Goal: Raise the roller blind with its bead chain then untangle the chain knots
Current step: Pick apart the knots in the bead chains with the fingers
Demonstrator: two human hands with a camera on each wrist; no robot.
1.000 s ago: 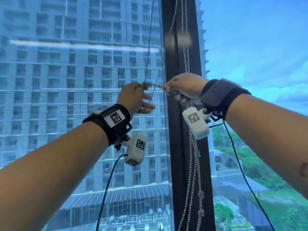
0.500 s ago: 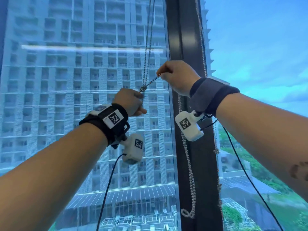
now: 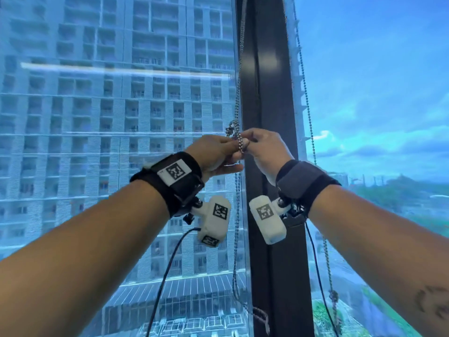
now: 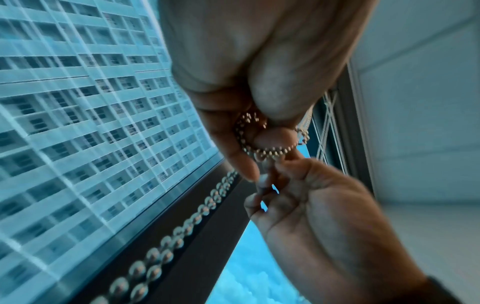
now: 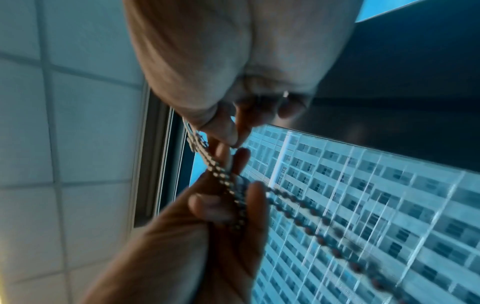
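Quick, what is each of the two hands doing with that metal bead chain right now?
Left hand: closed, fingers curled round a loop of the silver metal bead chain.
Right hand: closed, fingertips pinching the same chain right beside the left.

I find no words, brands or numbers to read. The only signs are black-and-white square code markers: one on my left wristband [image 3: 174, 171], two on the left wrist camera [image 3: 213, 221], one on the right wrist camera [image 3: 266, 218].
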